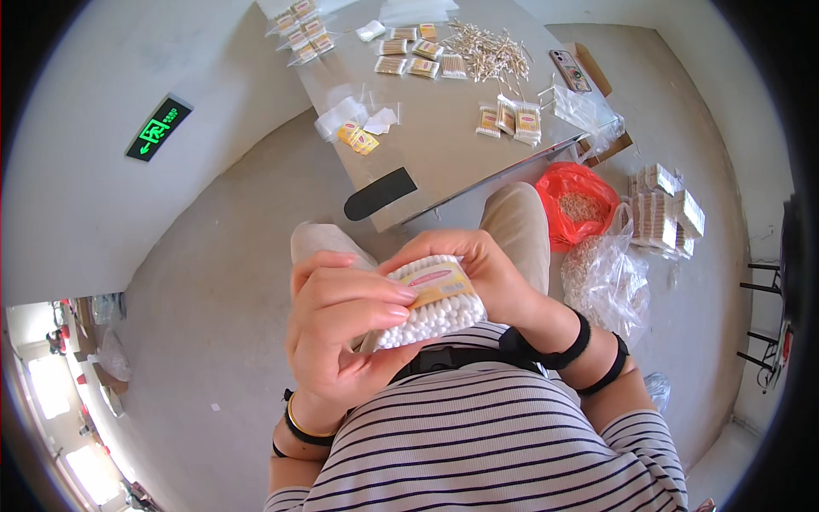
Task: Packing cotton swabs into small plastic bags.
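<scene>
Above my lap I hold a pack of cotton swabs (439, 311), with its white tips toward me and a yellow label on its upper face. My left hand (337, 320) is closed on the pack's left side, its fingers lying over the label and the thumb underneath. Around the far right side curls my right hand (490, 269), also gripping it. The underside of the pack is hidden. On the table ahead, several finished swab packs (520, 119) lie near the right edge, with more small packs (425, 68) farther back.
A heap of loose swabs (490, 51) lies on the grey table (452, 162), near a phone (570, 71). Yellow labels (358, 138) and clear bags are at its left edge. On the floor to the right stand a red bag (576, 183), a clear bag (606, 290) and stacked packs (657, 218).
</scene>
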`<state>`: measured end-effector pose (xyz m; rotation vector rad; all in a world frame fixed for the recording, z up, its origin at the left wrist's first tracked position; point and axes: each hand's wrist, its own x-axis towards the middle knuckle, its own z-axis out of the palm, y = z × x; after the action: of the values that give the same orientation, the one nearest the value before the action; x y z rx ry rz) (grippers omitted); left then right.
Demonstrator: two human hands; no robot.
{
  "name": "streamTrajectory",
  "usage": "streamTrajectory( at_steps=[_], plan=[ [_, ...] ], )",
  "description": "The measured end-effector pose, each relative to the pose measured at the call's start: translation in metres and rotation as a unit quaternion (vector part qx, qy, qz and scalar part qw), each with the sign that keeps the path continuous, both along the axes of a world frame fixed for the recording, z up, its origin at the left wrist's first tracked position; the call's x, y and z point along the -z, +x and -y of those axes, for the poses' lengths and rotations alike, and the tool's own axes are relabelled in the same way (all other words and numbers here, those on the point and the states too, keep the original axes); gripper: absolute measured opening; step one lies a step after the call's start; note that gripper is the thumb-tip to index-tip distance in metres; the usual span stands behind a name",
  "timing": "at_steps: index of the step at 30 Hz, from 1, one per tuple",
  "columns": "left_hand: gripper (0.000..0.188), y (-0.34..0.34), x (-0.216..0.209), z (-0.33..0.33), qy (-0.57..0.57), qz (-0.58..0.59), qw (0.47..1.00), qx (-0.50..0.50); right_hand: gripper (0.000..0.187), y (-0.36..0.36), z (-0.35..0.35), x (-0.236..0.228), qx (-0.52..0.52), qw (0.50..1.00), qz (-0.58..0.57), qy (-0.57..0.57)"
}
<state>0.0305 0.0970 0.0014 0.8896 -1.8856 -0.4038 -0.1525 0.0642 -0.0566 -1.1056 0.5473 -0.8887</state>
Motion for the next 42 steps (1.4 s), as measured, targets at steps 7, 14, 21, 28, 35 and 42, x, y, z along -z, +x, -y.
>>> streamTrajectory(
  at_steps=[7,14,21,28,35,42],
  plan=[
    [0.046,0.006,-0.003,0.002,0.002,0.001,1.000,-0.029,0.061,-0.029,0.009,-0.033,0.098,0.933,-0.160,-0.309],
    [0.045,0.005,-0.007,0.000,-0.009,0.005,1.000,-0.026,0.038,-0.031,-0.001,-0.063,0.131,0.884,-0.175,-0.414],
    [0.040,0.007,-0.005,-0.003,-0.017,0.015,1.000,-0.013,0.030,-0.033,0.003,-0.071,0.091,0.881,-0.188,-0.424],
    [0.039,0.006,-0.009,-0.007,-0.040,0.014,0.998,-0.042,0.029,-0.031,0.001,-0.068,0.096,0.887,-0.152,-0.425],
    [0.038,0.006,-0.010,-0.003,-0.038,0.005,0.999,-0.008,0.034,-0.032,0.007,-0.083,0.045,0.879,-0.170,-0.444],
    [0.034,0.007,-0.016,-0.001,-0.033,0.012,0.998,0.049,0.025,-0.034,0.016,-0.086,-0.024,0.865,-0.173,-0.470]
  ],
)
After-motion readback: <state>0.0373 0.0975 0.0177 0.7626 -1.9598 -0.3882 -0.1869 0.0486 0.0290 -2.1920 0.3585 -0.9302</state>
